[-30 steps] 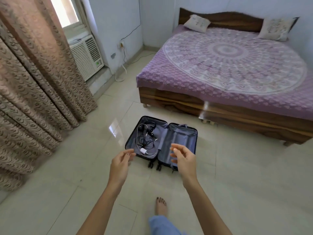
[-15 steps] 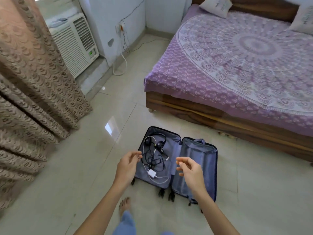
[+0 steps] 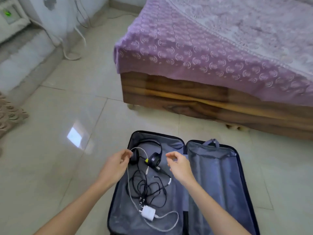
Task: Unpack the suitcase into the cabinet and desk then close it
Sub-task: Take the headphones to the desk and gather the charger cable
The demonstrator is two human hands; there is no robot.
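A dark blue suitcase (image 3: 243, 187) lies open flat on the tiled floor, grey lining showing. Its left half holds a black headset (image 3: 155, 160), a tangle of black cables (image 3: 149, 187) and a white charger (image 3: 148, 212) with a white cable. The right half is covered by a zipped mesh divider (image 3: 218, 180). My left hand (image 3: 116, 164) hovers over the left half, fingers loosely curled just beside the headset's left ear cup, holding nothing. My right hand (image 3: 180, 164) hangs over the centre hinge, fingers apart and empty.
A wooden bed (image 3: 194, 99) with a purple patterned cover (image 3: 203, 53) stands just behind the suitcase. A white air cooler (image 3: 10, 16) and loose wall cables (image 3: 74, 48) are at the back left. A brown curtain's hem (image 3: 10, 114) touches the floor at left.
I have stepped closer and leaned down; the suitcase now fills the lower view. Both hands have dropped toward the left half, the left one reaching the headset's ear cup.
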